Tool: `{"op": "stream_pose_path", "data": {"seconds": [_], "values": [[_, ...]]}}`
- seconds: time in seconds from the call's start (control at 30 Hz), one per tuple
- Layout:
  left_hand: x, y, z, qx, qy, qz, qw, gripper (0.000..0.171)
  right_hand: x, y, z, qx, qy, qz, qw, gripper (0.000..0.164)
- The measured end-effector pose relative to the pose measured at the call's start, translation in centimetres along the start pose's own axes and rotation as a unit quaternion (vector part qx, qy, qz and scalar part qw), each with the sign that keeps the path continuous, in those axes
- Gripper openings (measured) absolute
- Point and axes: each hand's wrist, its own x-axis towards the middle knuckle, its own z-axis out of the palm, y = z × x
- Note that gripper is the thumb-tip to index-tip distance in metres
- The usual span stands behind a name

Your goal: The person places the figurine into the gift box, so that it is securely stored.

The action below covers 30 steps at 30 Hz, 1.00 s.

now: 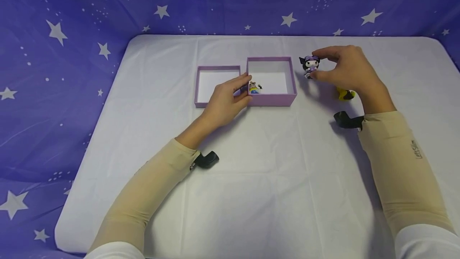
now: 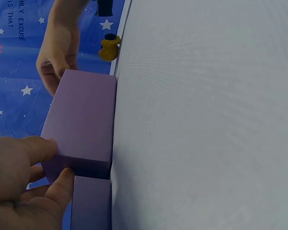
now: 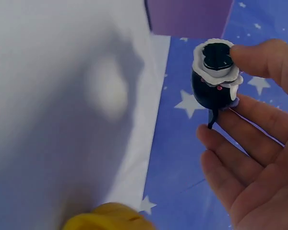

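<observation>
My right hand (image 1: 353, 65) pinches a small figurine (image 1: 311, 64) between thumb and fingers, above the table right of the purple box. The figurine has black pointed ears, a white face and a purple hat; the right wrist view shows its dark underside and white frill. A purple box (image 1: 272, 100), white inside, stands with its top uncovered. My left hand (image 1: 224, 101) holds this box at its left side, thumb against the front corner. Inside, at the front left, sits a small colourful figurine (image 1: 253, 88), partly hidden by the box wall.
Left of the box lies a shallow purple tray-like lid (image 1: 196, 87) with a white inside, partly covered by my left hand. A yellow and black figurine (image 1: 345, 94) is on the white table (image 1: 251, 203) below my right hand. Blue starry cloth (image 1: 223, 3) hangs behind.
</observation>
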Motion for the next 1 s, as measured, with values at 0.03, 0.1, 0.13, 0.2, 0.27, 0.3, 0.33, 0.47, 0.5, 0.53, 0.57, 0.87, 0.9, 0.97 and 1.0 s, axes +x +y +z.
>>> {"op": "stream_pose_path", "data": {"seconds": [0.03, 0.1, 0.13, 0.2, 0.27, 0.3, 0.33, 0.47, 0.5, 0.53, 0.57, 0.87, 0.9, 0.97, 1.0], "values": [[0.0, 0.1, 0.0, 0.001, 0.000, 0.000, 1.0000, 0.053, -0.1, -0.2, -0.1, 0.003, 0.005, -0.004, 1.000, 0.062], [0.0, 0.1, 0.0, 0.006, 0.000, 0.000, 1.0000, 0.053, -0.2, -0.7, -0.2, 0.012, 0.014, -0.013, 1.000, 0.062], [0.0, 0.1, 0.0, 0.008, 0.000, -0.001, 1.0000, 0.054, -0.2, -0.9, -0.2, 0.013, 0.019, -0.019, 1.000, 0.061], [0.0, 0.2, 0.0, 0.006, 0.001, -0.003, 1.0000, 0.053, -0.2, -1.4, -0.3, 0.020, 0.027, -0.026, 0.999, 0.060], [0.0, 0.3, 0.0, 0.005, 0.001, -0.004, 1.0000, 0.053, -0.2, -1.9, -0.2, 0.028, 0.034, -0.036, 0.998, 0.059], [0.0, 0.3, 0.0, 0.004, 0.000, -0.004, 1.0000, 0.053, -0.2, -2.2, -0.2, 0.032, 0.037, -0.041, 0.998, 0.059], [0.0, 0.3, 0.0, 0.002, -0.001, -0.004, 1.0000, 0.053, -0.2, -2.4, -0.1, 0.035, 0.041, -0.048, 0.997, 0.058], [-0.1, 0.3, 0.0, 0.012, 0.000, -0.001, 0.9999, 0.053, -0.2, -3.4, 0.2, 0.044, 0.040, -0.064, 0.996, 0.057], [-0.1, 0.3, 0.0, 0.013, 0.000, -0.001, 0.9999, 0.053, -0.2, -3.7, 0.3, 0.044, 0.037, -0.067, 0.996, 0.057], [-0.1, 0.3, 0.0, 0.015, 0.001, 0.000, 0.9999, 0.053, -0.2, -3.9, 0.4, 0.044, 0.034, -0.068, 0.996, 0.056], [-0.1, 0.2, 0.0, 0.018, 0.002, 0.000, 0.9998, 0.053, -0.2, -4.2, 0.5, 0.043, 0.030, -0.069, 0.996, 0.056], [-0.1, 0.1, 0.0, 0.017, 0.003, 0.004, 0.9998, 0.053, 0.5, -5.3, 2.1, 0.018, 0.009, -0.112, 0.993, 0.056], [0.0, 0.1, 0.0, 0.016, 0.003, 0.004, 0.9999, 0.053, 0.7, -5.4, 2.3, 0.015, 0.009, -0.118, 0.993, 0.055], [0.0, 0.1, 0.0, 0.014, 0.003, 0.004, 0.9999, 0.053, 0.8, -5.5, 2.7, 0.011, 0.009, -0.130, 0.991, 0.054], [0.0, 0.1, 0.0, 0.011, 0.004, 0.005, 0.9999, 0.053, 0.9, -5.5, 2.8, 0.009, 0.009, -0.134, 0.991, 0.054]]}}
